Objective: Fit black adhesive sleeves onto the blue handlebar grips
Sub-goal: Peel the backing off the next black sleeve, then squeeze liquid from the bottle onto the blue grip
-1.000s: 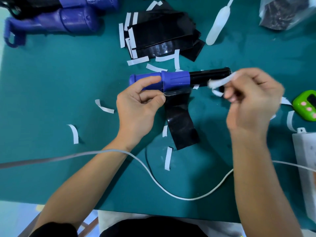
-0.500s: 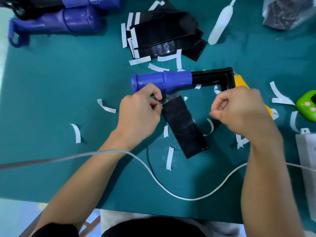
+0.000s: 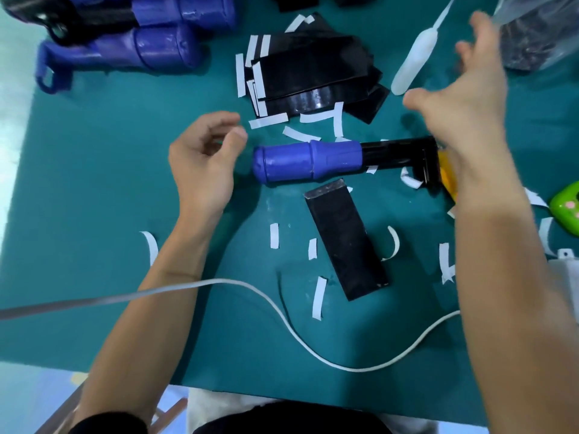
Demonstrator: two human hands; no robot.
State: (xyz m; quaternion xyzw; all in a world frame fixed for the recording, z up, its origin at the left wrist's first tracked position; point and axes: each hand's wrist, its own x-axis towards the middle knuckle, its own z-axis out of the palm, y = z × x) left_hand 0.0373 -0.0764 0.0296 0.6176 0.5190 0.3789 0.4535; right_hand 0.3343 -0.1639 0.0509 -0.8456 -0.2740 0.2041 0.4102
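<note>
Hovering just left of the rounded end of the blue handlebar grip [image 3: 307,161], the left hand [image 3: 203,161] is holding nothing, fingers loosely curled toward the thumb. The right hand [image 3: 463,101], blurred, is hanging raised above the end of the black bracket [image 3: 394,151], fingers spread and empty. The grip is lying sideways on the green mat [image 3: 94,214], one black adhesive sleeve [image 3: 344,239] lying flat just below it and a stack of sleeves [image 3: 313,73] lying beyond.

Single head-worn wide-angle view, looking forward and steeply down, close over the green mat [image 3: 94,189], forearms entering from below
</note>
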